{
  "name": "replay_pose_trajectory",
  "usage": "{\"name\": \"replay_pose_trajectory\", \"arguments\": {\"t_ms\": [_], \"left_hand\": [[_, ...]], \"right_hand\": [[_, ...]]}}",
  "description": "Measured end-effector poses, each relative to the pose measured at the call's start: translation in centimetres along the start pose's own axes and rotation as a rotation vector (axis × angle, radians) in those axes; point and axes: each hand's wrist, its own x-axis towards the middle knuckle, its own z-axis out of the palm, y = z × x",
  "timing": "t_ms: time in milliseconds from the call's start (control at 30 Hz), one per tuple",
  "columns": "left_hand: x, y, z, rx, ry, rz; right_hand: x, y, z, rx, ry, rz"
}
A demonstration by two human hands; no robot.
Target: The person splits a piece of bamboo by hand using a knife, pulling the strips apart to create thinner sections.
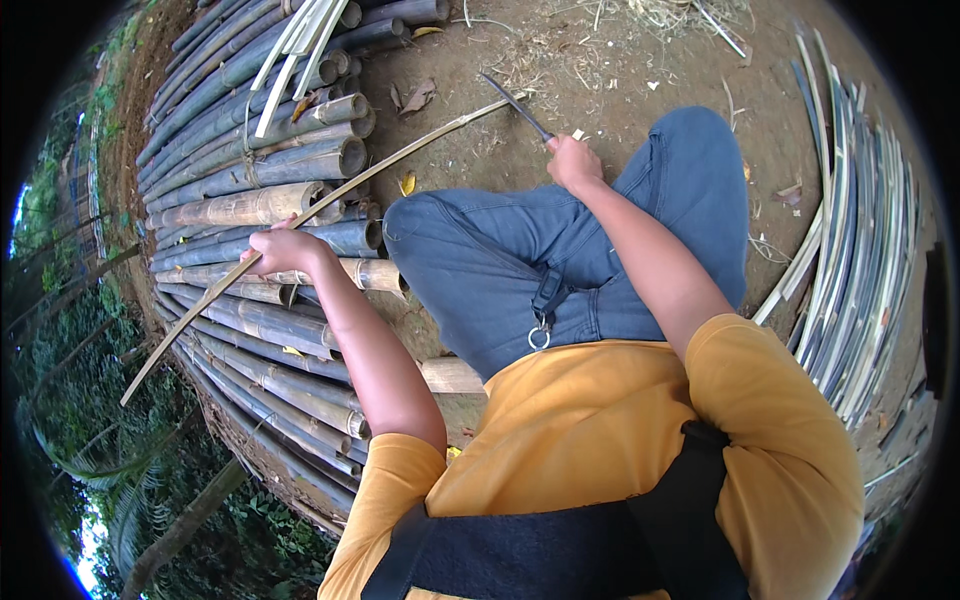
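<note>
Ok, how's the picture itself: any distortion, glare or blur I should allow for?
Head view: strong fisheye bend, with the strip bundle curving at the right and black corners; head view: soft daylight, foliage dark, with blown-out bright patches at the left rim; head view: knife and held bamboo strip readable, no obvious motion blur.

A long, thin tan bamboo strip slants from eight o'clock to twelve, its end overlapped by a dark-bladed knife.
</note>
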Motion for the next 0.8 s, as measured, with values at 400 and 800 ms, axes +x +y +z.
{"name": "replay_pose_trajectory", "arguments": {"t_ms": [400,800], "left_hand": [[-0.4,0.1,-0.4,-0.026,-0.023,0.019],[-0.3,0.0,-1.0,-0.223,-0.174,0.000]], "right_hand": [[0.1,0.8,0.3,-0.040,0.011,-0.001],[-3.4,-2.8,-2.6,-0.075,-0.065,-0.286]]}}
